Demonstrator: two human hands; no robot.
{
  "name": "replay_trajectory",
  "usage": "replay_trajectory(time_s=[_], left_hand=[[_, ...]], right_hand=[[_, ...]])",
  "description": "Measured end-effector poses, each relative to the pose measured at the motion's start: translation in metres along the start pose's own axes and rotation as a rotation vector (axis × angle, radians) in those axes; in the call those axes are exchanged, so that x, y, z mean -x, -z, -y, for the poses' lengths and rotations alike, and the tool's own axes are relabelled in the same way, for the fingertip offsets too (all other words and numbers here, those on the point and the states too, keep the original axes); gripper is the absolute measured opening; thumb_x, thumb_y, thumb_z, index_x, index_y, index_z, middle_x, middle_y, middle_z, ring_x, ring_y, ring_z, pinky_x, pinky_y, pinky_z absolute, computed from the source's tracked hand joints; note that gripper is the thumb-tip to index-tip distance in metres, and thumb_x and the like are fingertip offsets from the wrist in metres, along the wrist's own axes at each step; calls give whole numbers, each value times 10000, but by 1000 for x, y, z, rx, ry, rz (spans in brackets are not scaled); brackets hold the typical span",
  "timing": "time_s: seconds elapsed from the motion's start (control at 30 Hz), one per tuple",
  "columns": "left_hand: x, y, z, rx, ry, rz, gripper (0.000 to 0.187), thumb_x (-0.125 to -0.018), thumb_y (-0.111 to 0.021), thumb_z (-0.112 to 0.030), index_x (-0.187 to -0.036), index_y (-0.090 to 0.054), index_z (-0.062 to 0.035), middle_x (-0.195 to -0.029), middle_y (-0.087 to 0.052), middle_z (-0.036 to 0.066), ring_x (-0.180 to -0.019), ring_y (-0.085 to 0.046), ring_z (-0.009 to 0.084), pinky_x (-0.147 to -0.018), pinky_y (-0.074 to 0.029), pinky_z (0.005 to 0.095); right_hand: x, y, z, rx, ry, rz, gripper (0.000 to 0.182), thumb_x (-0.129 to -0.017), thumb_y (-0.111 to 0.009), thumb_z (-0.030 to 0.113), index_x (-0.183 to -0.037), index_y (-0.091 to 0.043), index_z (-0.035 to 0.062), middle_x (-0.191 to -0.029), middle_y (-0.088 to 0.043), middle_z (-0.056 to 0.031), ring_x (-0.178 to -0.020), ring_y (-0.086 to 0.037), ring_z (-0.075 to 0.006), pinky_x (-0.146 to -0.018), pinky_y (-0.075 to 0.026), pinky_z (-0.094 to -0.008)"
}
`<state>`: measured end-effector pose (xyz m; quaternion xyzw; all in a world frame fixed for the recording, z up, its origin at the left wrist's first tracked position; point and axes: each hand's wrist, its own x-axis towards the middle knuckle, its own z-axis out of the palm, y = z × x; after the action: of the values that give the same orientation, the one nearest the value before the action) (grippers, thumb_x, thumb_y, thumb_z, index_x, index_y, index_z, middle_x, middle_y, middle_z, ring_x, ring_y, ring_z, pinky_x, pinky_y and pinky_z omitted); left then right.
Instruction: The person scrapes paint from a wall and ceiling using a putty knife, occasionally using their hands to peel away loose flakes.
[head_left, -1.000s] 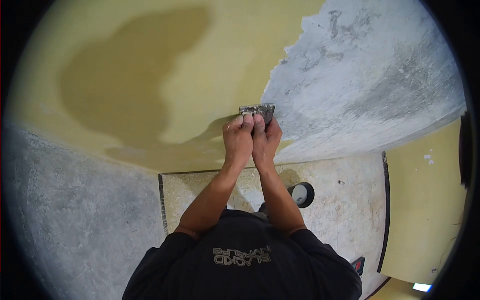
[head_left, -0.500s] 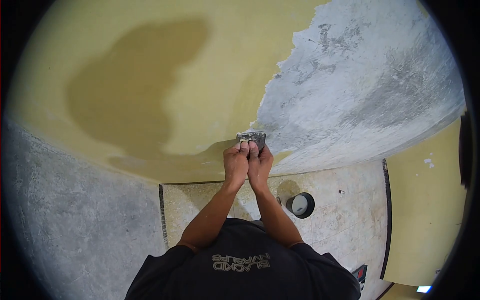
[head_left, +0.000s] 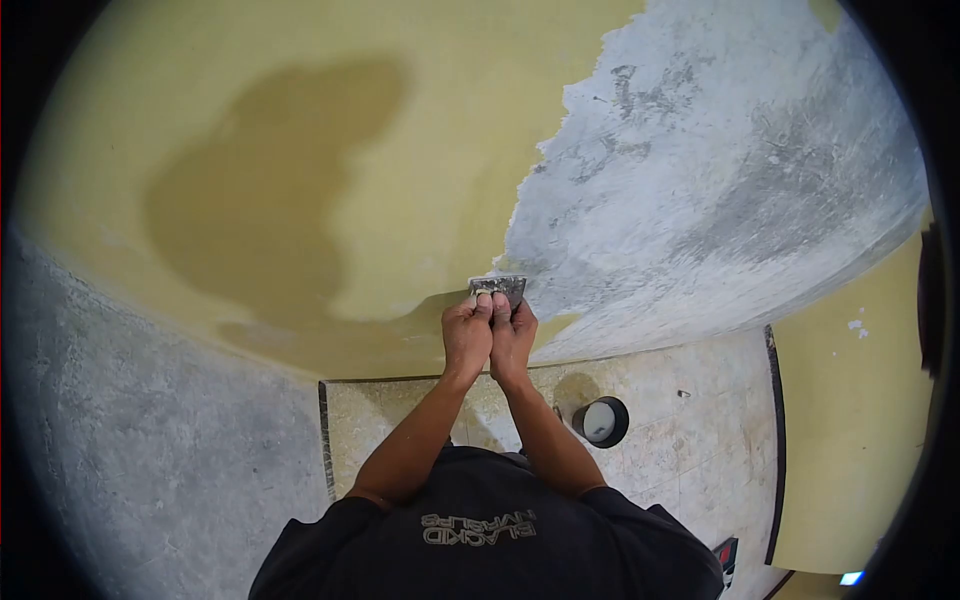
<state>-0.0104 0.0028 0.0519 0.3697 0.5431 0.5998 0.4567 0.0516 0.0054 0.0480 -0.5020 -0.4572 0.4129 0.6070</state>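
Both of my hands grip one flat scraper (head_left: 513, 288), a dark, paint-crusted plate held against the wall. My left hand (head_left: 467, 338) is closed on its left side, and my right hand (head_left: 513, 338) is closed on its right side, thumbs side by side on the near face. The scraper's far edge meets the wall at the lower end of a ragged paint border. Left of that border lies yellow paint (head_left: 420, 200); to the right spreads a bare grey-white patch (head_left: 640, 210). My fingers behind the plate are hidden.
Below the wall, a dark bucket (head_left: 622, 425) with whitish contents stands on the pale tiled floor (head_left: 680, 450), right of my arms. A grey rough surface (head_left: 180, 430) fills the lower left. Another yellow wall (head_left: 850, 440) rises at the right. My shadow falls across the painted wall.
The view has shifted a little, so the wall, bucket and hands sit slightly lower in it. My hands keep their hold on the scraper, which stays near the paint border.
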Motion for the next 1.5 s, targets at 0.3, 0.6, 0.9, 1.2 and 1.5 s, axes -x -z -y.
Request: replay_trajectory(time_s=[0.3, 0.6, 0.9, 1.2, 1.5], left_hand=[[-1, 3, -8, 15, 2, 15, 254, -937, -502, -120, -789, -623, 48, -721, -591, 8, -677, -491, 86, -627, -426, 249], [-5, 1, -24, -128, -134, -23, 273, -928, -514, -155, -768, -606, 47, -654, -563, 8, -629, -470, 91, -589, -417, 279], [-5, 1, 9, -184, -264, -74, 306, -903, -524, -171, -698, -541, 56, -550, -493, 79, -561, -433, 113, -537, -380, 315], [1, -9, 9, 195, 30, -43, 324, -947, -491, -149, -687, -566, 29, -642, -510, -33, -619, -424, 78, -558, -372, 272], [4, -12, 1, 413, 84, -7, 338, -950, -466, -119, -662, -571, 22, -633, -526, -16, -604, -415, 75, -554, -361, 246]], right_hand=[[-3, -1, 0, 11, -40, -1, 242, -907, -552, 187, -884, -581, -52, -733, -606, -53, -678, -496, -96, -604, -437, -266], [-11, -2, 31, 55, 75, -26, 237, -904, -540, 188, -887, -596, -42, -697, -610, -72, -663, -513, -108, -606, -449, -288], [-6, 4, 14, 223, 144, -21, 288, -877, -556, 239, -859, -589, -46, -672, -601, -192, -612, -568, -190, -577, -461, -349], [-6, 10, -8, 181, 87, -9, 190, -859, -576, 147, -860, -600, -42, -670, -618, -192, -581, -602, -216, -562, -464, -347], [-4, 12, 30, 353, 60, 31, 170, -849, -572, 141, -856, -599, -27, -660, -613, -210, -589, -627, -322, -548, -471, -367]])
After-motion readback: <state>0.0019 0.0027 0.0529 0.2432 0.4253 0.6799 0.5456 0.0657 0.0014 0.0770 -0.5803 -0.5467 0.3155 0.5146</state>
